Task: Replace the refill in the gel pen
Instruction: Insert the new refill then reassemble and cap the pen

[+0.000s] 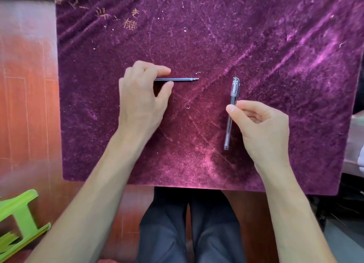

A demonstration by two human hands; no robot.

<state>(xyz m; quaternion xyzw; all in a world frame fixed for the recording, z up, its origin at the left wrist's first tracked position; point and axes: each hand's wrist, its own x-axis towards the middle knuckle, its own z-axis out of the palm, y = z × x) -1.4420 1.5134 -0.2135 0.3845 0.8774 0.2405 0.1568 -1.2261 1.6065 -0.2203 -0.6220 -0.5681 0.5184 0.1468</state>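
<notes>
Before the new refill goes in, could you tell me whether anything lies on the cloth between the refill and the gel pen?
Nothing visible does. The refill, its rear end at the left hand, points toward the gel pen at the right hand, with only bare purple cloth between them. The pen's cap is on.

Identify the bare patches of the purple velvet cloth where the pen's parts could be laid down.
The far half of the purple velvet cloth, beyond the thin dark refill and the capped clear gel pen, is bare apart from lint. So are the near strip between the forearms and the right edge. It is crowded around the left hand and right hand.
</notes>
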